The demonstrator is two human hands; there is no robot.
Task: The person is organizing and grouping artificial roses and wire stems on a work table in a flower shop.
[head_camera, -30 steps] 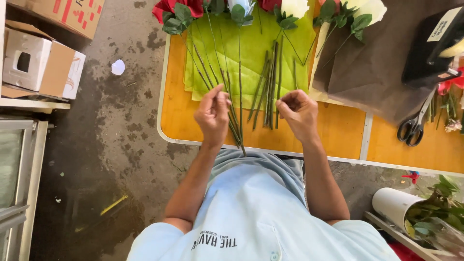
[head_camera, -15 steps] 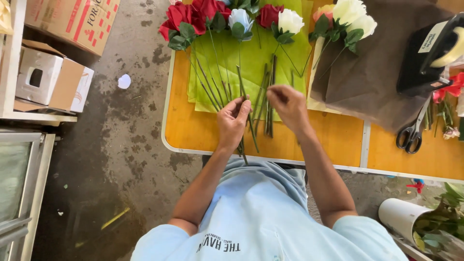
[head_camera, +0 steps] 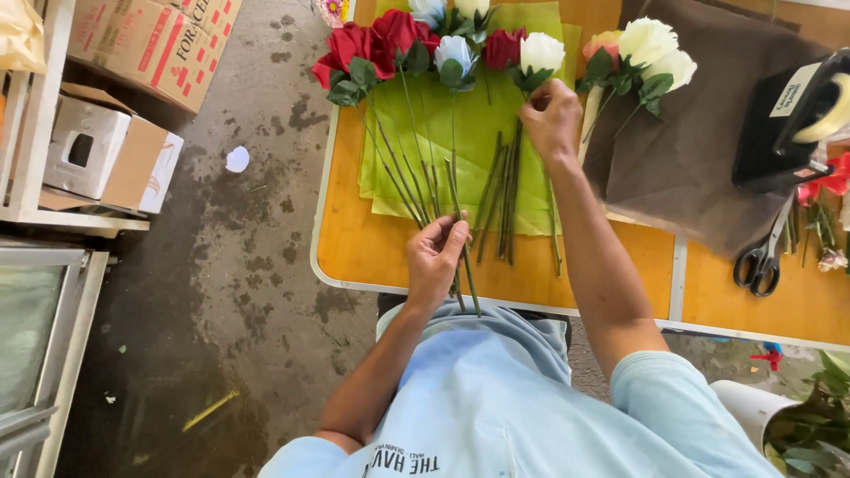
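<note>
Bright, even daylight fills the frame, with no hard shadows; only soft, short ones sit under the stems (head_camera: 505, 190) at centre and beside the scissors (head_camera: 760, 261) at right. The white roses (head_camera: 651, 42) at upper right are nearly blown out, their petals losing detail. The orange table (head_camera: 354, 248) looks saturated, without glare. The floor (head_camera: 230, 292) at left is darker and mottled. Focus is sharp at centre; the corners soften, and lines bow slightly at the left edge.
</note>
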